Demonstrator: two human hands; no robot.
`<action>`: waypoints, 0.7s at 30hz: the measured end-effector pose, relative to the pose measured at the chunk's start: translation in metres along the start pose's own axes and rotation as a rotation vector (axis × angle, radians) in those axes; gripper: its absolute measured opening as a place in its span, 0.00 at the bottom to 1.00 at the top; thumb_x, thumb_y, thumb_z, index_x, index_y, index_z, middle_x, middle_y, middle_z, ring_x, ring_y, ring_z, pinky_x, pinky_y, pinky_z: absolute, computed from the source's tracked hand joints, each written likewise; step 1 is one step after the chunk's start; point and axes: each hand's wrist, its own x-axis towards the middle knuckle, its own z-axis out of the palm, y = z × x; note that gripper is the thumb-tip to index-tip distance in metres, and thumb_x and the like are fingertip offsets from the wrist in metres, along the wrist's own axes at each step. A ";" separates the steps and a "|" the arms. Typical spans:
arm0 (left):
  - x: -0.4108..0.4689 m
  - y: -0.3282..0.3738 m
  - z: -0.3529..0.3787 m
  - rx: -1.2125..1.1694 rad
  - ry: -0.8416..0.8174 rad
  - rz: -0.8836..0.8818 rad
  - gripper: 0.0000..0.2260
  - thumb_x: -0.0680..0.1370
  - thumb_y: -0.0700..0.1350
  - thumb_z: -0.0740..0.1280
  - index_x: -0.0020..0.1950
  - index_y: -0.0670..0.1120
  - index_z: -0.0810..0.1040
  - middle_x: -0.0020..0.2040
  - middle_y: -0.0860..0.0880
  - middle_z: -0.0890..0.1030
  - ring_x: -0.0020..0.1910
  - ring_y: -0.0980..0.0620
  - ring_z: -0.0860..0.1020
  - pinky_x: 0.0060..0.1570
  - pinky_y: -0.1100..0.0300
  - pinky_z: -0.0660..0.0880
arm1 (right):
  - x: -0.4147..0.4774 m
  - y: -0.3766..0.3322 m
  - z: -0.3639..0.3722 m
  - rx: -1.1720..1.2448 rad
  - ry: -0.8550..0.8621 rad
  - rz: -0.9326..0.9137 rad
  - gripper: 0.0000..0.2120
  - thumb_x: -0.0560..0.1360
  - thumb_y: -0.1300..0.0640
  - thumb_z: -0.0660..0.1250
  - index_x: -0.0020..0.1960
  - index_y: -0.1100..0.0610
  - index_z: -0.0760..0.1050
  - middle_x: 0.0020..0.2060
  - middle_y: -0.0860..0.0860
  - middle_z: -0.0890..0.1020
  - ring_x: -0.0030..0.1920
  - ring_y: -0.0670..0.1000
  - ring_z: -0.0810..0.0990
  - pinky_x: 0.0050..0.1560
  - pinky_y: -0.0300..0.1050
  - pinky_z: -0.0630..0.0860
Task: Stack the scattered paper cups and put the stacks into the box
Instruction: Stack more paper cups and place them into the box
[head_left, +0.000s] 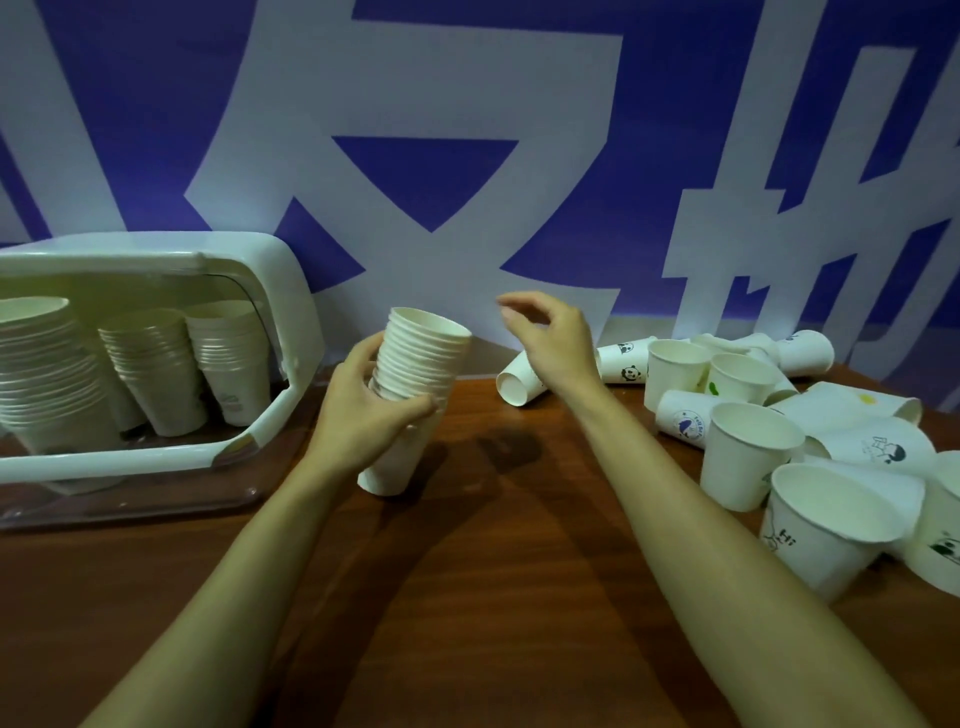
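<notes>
- Gripping a stack of cups (415, 364) with the left hand (363, 410); fingers and thumb curling round its lower middle; long axis near upright, open mouth leaning toward the right hand; base hanging just over the table (493, 571), contact not resolvable.
- Hovering the right hand (550, 338) right of the stack's mouth; fingers loosely bent and apart, pinching nothing.
- Noting a single cup (517, 384) on its side just below the right wrist; long axis running back under the hand; plainly nearer the right hand.
- Noting loose cups (748, 452) further right, some upright, some tipped.
- Judging the box (291, 312), holding three stacks, as lying left of the held stack; left hand nearer.
</notes>
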 end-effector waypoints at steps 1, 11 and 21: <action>0.001 -0.002 -0.002 -0.030 0.028 -0.030 0.32 0.69 0.36 0.74 0.70 0.48 0.67 0.56 0.52 0.75 0.49 0.62 0.74 0.41 0.72 0.71 | 0.006 0.015 0.004 -0.078 0.060 0.130 0.16 0.77 0.54 0.66 0.63 0.56 0.76 0.59 0.52 0.79 0.60 0.49 0.77 0.56 0.37 0.73; 0.006 -0.021 -0.003 -0.131 0.068 -0.077 0.30 0.70 0.38 0.74 0.68 0.51 0.66 0.53 0.56 0.75 0.50 0.61 0.75 0.43 0.69 0.72 | 0.028 0.100 0.020 -0.299 0.039 0.562 0.29 0.68 0.42 0.71 0.62 0.56 0.70 0.62 0.58 0.72 0.62 0.58 0.72 0.59 0.49 0.70; -0.015 -0.007 -0.022 -0.086 0.072 -0.105 0.33 0.65 0.37 0.78 0.67 0.49 0.69 0.57 0.49 0.77 0.56 0.51 0.76 0.42 0.66 0.73 | 0.010 -0.012 -0.021 0.277 -0.001 0.317 0.11 0.73 0.52 0.70 0.50 0.58 0.76 0.47 0.55 0.82 0.45 0.52 0.83 0.53 0.51 0.81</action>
